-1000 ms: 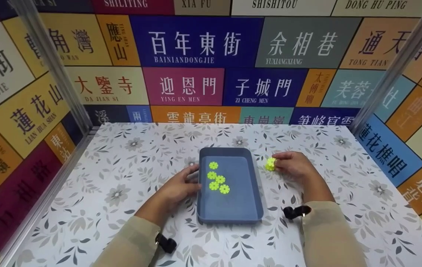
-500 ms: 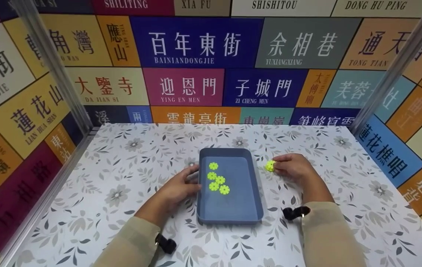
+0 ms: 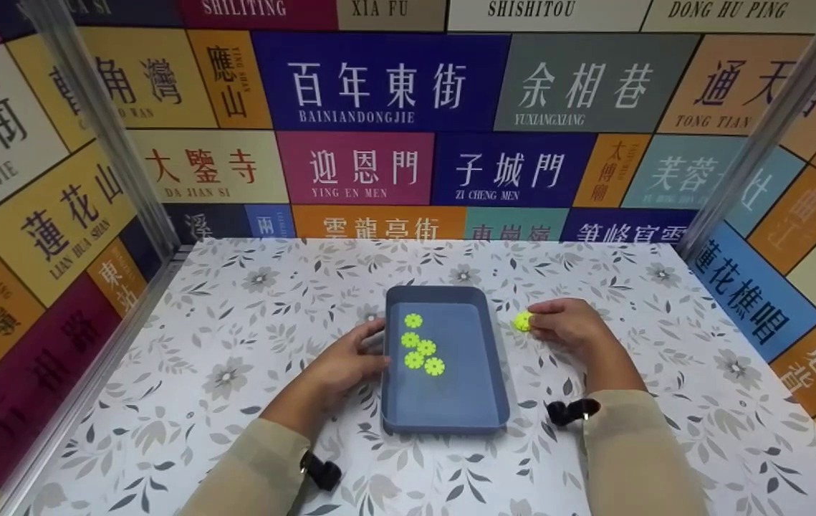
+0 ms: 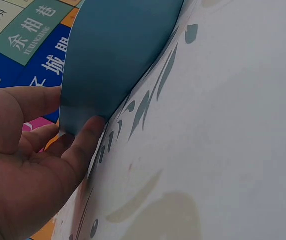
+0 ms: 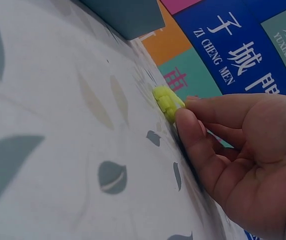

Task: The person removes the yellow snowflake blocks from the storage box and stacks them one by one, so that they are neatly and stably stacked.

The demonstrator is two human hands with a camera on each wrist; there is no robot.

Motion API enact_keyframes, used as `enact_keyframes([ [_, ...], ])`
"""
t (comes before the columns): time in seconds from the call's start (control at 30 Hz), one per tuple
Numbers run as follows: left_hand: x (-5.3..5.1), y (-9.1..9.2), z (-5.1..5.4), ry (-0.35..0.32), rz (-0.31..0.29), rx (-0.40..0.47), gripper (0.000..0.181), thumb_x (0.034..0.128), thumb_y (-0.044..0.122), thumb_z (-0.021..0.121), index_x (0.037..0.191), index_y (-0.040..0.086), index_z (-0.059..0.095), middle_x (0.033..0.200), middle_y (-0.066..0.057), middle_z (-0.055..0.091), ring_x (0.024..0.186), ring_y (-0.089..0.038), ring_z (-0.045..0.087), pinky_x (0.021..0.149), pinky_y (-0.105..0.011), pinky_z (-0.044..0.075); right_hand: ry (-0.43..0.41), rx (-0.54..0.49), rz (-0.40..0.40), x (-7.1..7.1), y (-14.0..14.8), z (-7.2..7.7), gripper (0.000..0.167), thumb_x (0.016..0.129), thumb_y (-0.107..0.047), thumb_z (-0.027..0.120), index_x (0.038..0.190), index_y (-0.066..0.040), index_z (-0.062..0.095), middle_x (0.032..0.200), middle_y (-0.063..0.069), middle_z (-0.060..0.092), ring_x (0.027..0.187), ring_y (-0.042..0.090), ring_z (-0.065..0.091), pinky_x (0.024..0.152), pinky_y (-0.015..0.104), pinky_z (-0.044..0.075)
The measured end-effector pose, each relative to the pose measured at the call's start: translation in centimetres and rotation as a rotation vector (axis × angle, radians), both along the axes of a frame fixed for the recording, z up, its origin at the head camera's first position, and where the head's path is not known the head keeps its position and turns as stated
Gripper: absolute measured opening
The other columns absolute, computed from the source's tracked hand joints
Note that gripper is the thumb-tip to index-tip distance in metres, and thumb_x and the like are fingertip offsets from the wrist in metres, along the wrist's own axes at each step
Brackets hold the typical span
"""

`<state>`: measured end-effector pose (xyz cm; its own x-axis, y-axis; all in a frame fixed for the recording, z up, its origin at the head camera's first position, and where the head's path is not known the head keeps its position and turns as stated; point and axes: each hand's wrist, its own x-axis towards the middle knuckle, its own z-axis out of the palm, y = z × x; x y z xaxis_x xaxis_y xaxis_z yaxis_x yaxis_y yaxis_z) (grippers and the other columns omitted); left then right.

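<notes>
A blue-grey rectangular tray (image 3: 461, 401) lies on the table, with several yellow-green flower-shaped plastic discs (image 3: 434, 367) grouped on the left of its floor. My left hand (image 3: 339, 364) touches the tray's outer left wall, thumb and fingers spread apart. In the left wrist view, the thumb (image 4: 95, 125) rests against that wall. To the right of the tray, my right hand (image 3: 569, 322) pinches a yellow-green piece (image 3: 522, 321) between thumb and fingers. The right wrist view shows this piece (image 5: 167, 102) is thick and notched, close to the tabletop; the fingertips partly hide it.
The table (image 3: 271, 459) has a white leaf-and-flower patterned cover. Behind it and at both sides stand walls (image 3: 379, 79) of coloured name panels, with clear-looking corner posts (image 3: 114, 136). Black devices (image 3: 322, 471) are strapped at both wrists.
My right hand and the piece it pinches have come down very slightly toward the near side. The left hand, the tray and the discs in it stay where they were.
</notes>
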<state>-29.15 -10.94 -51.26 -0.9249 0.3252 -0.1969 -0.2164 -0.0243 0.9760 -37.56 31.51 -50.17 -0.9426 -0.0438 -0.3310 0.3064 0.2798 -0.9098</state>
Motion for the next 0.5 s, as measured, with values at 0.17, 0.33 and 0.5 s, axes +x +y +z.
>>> enact_keyframes([
  [0.17, -0.1, 0.0, 0.0, 0.0, -0.002, -0.003, 0.084, 0.0939, -0.005, 0.068, 0.168, 0.018, 0.036, 0.168, -0.021, 0.044, 0.144, -0.037, 0.059, 0.113, -0.043, 0.057, 0.0, 0.005, -0.016, 0.1, 0.0, 0.0, 0.049, 0.099, -0.012, 0.075, 0.144, 0.002, 0.062, 0.104, -0.001, 0.077, 0.087, 0.01, 0.078, 0.084, 0.024, 0.066],
  [0.33, -0.1, 0.0, -0.1, 0.008, -0.002, -0.013, 0.083, 0.094, -0.005, 0.069, 0.168, 0.017, 0.036, 0.168, -0.022, 0.045, 0.144, -0.037, 0.059, 0.112, -0.042, 0.058, 0.01, 0.014, -0.014, 0.0, -0.1, 0.1, 0.05, 0.099, -0.013, 0.075, 0.145, 0.002, 0.062, 0.107, 0.0, 0.077, 0.086, 0.01, 0.077, 0.084, 0.025, 0.066],
  [0.5, -0.2, 0.0, -0.1, 0.009, 0.0, -0.017, 0.083, 0.094, -0.005, 0.069, 0.167, 0.018, 0.037, 0.168, -0.022, 0.044, 0.146, -0.037, 0.058, 0.114, -0.041, 0.056, 0.125, 0.107, 0.057, -0.2, -0.6, 1.0, 0.05, 0.101, -0.019, 0.074, 0.147, -0.002, 0.062, 0.128, 0.006, 0.073, 0.095, 0.006, 0.073, 0.089, 0.023, 0.063],
])
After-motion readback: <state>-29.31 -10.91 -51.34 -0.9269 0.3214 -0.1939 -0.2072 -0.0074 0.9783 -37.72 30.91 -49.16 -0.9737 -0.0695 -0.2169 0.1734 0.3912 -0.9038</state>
